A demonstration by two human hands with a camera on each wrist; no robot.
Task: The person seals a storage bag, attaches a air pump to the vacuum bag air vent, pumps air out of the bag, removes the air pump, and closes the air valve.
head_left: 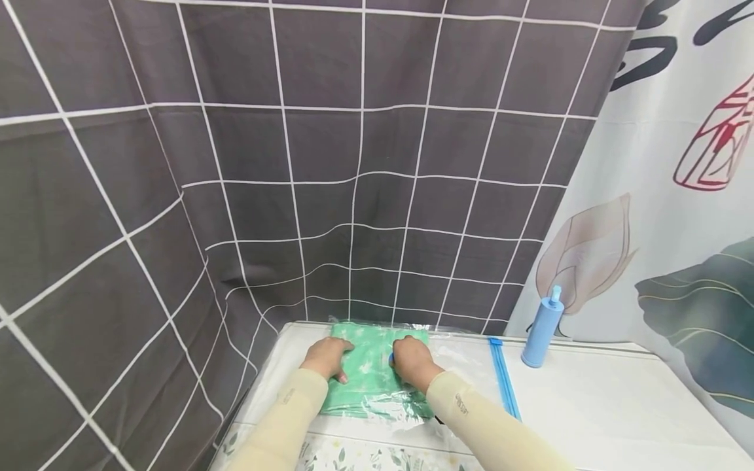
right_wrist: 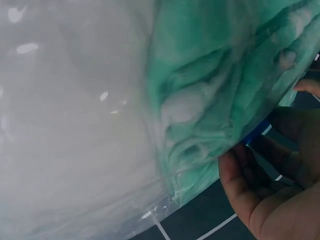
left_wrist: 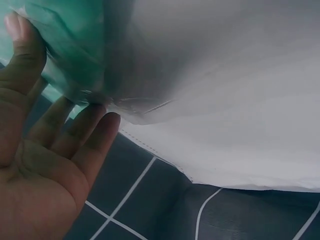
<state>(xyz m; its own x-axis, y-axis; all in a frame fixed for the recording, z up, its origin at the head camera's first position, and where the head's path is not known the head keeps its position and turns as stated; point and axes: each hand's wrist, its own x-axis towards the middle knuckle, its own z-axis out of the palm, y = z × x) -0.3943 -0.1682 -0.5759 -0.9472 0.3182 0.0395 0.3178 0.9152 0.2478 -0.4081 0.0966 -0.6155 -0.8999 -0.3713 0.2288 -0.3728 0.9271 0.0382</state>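
A clear plastic storage bag (head_left: pixel 465 356) lies flat on the white tabletop, with a folded green cloth (head_left: pixel 368 356) with white patches inside it. A blue zip strip (head_left: pixel 504 379) closes the bag's right end. My left hand (head_left: pixel 327 357) rests at the cloth's left side, fingers spread and touching the plastic; in the left wrist view the left hand (left_wrist: pixel 50 145) holds nothing. My right hand (head_left: pixel 412 362) is over the cloth's right part, its fingers curled round a small blue valve cap (right_wrist: pixel 257 131) on the bag. The right hand (right_wrist: pixel 280 175) covers most of the cap.
A light blue hand pump (head_left: pixel 543 329) stands upright right of the bag, near the table's back edge. A leaf-patterned strip (head_left: pixel 377 454) runs along the front. Dark grid-patterned curtain (head_left: pixel 389 144) hangs behind and at left.
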